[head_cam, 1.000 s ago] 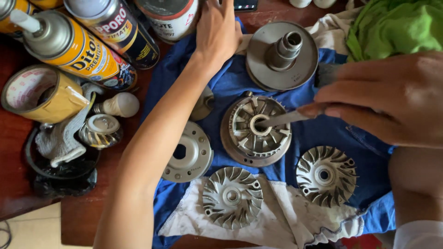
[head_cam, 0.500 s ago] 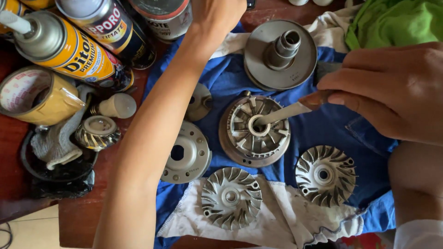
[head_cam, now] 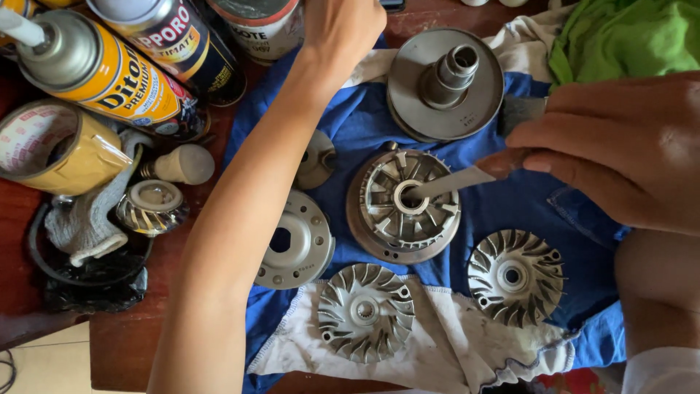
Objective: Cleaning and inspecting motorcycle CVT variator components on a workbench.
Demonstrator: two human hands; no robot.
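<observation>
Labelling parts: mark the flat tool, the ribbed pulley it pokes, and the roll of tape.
flat tool (head_cam: 456, 180), head view, metal blade.
ribbed pulley (head_cam: 379, 211), head view, left ribs.
roll of tape (head_cam: 80, 164), head view, outer side.

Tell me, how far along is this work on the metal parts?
Done: the parts lie apart on the blue cloth, two finned discs among them. In hand: the right hand holds a thin metal tool, tip in the round ribbed part's hub. The left hand reaches toward the cans. Putting them together looks left.

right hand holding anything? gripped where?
Right hand pinches a thin metal tool by its upper end; tip sits in the ribbed pulley's centre hole.
</observation>
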